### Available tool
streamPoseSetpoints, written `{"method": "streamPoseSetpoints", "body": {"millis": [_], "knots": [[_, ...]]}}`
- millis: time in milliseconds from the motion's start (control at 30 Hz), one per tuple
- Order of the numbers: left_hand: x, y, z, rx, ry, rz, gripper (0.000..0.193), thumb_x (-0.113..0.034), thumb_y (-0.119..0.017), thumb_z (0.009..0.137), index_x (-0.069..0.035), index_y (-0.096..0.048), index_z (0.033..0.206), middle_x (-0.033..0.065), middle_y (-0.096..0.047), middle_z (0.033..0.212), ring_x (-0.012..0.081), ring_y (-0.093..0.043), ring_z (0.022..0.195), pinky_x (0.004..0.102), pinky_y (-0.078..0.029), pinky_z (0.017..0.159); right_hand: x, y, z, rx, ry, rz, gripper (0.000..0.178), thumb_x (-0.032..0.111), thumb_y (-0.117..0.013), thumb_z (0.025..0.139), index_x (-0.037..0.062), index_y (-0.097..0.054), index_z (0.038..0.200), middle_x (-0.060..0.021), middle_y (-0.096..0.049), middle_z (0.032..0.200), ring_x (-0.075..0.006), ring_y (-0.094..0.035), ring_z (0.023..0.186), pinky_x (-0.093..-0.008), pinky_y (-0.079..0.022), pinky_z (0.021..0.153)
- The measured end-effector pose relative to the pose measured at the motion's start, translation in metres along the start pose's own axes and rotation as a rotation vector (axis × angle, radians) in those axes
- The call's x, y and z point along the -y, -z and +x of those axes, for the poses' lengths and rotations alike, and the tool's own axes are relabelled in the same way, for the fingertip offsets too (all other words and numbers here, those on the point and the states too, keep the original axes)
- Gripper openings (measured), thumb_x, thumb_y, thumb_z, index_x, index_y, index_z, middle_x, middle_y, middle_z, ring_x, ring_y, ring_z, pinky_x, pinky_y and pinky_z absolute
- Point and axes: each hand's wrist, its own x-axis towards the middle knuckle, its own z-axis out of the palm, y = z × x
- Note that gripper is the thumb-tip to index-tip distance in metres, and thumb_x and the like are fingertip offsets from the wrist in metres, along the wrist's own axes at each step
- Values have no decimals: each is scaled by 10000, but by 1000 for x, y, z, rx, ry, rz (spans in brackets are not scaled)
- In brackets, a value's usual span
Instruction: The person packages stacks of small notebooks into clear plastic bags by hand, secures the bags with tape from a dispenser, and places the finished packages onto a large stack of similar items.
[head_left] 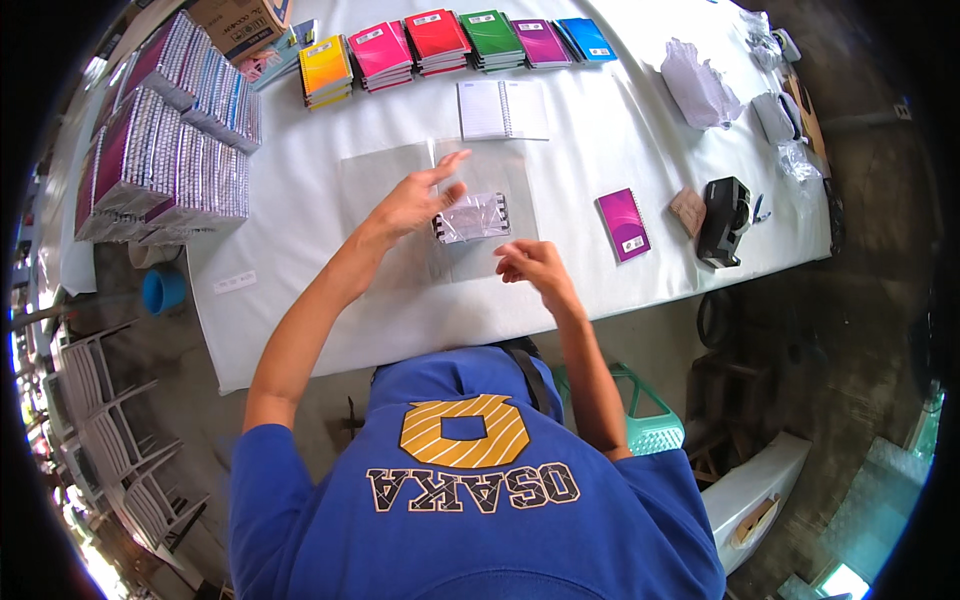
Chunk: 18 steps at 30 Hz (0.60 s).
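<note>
A small plastic-wrapped bundle [472, 219], with dark spiral binding along its left and right ends, sits on a clear plastic sheet [385, 185] on the white table. Over its upper left side is my left hand [418, 203], with thumb and fingers apart and nothing in them. Beside the bundle's lower right corner, my right hand [535, 266] has its fingers curled together; whether something small is pinched there is hidden. An open spiral notebook [485, 110] with lined pages lies just beyond the sheet. To the right rests a purple notebook [623, 226].
Stacked notebooks line the far side, including yellow [325, 68], red [437, 35] and green [490, 35] ones. Tall piles of wrapped notebooks [165, 160] stand at left. A black tape dispenser [724, 222] and crumpled plastic [697, 85] are at right. A green stool [650, 420] stands below the table edge.
</note>
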Motion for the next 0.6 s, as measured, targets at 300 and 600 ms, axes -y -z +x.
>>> {"method": "streamPoseSetpoints", "body": {"millis": [300,600], "knots": [[6,-54,-68,-238,62,-503,586,-390,-509,971,-40,-380,1422,99,-279,1530,232,-155,1437,334,-135,1156,32,29,33,296,-524,144,739,577,-658,814,-61,-537,1164,-158,-616,1037,-255,-615,987,-439,-530,816],[7,-77,-91,-684,221,-1341,645,-560,-393,966,-68,-399,1382,87,-528,1276,146,-523,1140,286,-428,965,82,-47,-1,319,119,30,727,179,-712,810,-17,-334,1399,-121,-533,1228,-176,-538,1077,-311,-447,911]]}}
